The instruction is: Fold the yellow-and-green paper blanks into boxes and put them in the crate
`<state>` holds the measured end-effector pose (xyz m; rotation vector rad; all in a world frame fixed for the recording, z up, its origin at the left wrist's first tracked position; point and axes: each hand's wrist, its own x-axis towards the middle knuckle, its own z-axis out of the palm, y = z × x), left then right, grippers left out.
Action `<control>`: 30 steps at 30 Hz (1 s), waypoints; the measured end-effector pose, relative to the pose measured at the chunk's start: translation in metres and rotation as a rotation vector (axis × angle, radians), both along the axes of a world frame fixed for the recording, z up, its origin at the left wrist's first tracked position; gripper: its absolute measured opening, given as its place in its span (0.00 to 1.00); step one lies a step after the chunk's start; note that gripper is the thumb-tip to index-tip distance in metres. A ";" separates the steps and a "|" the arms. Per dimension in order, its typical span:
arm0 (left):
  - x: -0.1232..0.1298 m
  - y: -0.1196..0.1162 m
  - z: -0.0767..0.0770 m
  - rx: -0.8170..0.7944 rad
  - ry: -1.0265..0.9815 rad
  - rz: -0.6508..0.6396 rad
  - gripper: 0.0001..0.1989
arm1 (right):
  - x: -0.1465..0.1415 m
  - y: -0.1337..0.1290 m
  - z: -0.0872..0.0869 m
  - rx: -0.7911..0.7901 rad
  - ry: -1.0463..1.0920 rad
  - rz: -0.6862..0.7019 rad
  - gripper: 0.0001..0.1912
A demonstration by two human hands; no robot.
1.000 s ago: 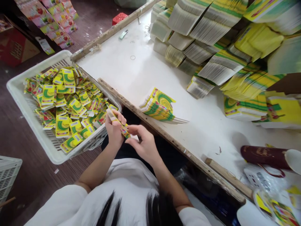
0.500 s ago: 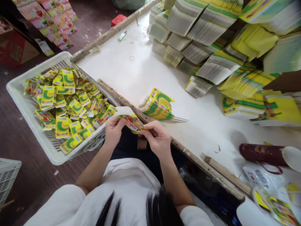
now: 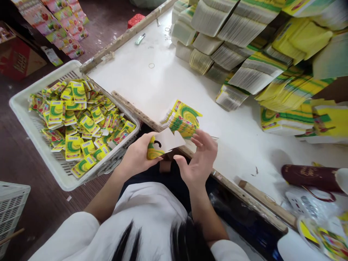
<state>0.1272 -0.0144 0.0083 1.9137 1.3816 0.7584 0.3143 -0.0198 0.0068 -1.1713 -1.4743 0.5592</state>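
Observation:
Between the fingers and thumb of my left hand [image 3: 138, 154] is a small yellow and green carton [image 3: 155, 149], its white flaps standing out to the right. My right hand [image 3: 198, 159] is just right of those flaps, fingers apart, with nothing in it. Just beyond my hands, a stack of flat printed cartons [image 3: 186, 117] leans over on the white table [image 3: 130, 79]. At my left, a white plastic basket [image 3: 46, 159] holds a heap of folded cartons [image 3: 88, 125] of the same print.
Bundles of flat cartons [image 3: 241, 25] are piled at the table's far right. A dark red mug [image 3: 307, 177] lies on its side near a power strip [image 3: 296, 203]. Wooden strips [image 3: 136, 110] edge the table. A second basket [image 3: 12, 203] stands on the floor.
The flattened carton held in both hands is now opened out, with its flaps spread. My right hand has let go and opened; my left hand has turned around the carton.

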 end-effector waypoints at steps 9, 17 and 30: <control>0.009 -0.011 -0.009 0.297 -0.049 -0.004 0.38 | -0.020 0.014 -0.031 -0.865 0.771 0.576 0.29; 0.011 -0.009 -0.017 0.188 -0.070 0.037 0.32 | -0.024 0.005 -0.023 -0.667 0.748 0.452 0.32; 0.014 -0.004 -0.024 -0.018 0.046 0.011 0.28 | -0.023 0.019 -0.037 -0.599 0.303 0.491 0.26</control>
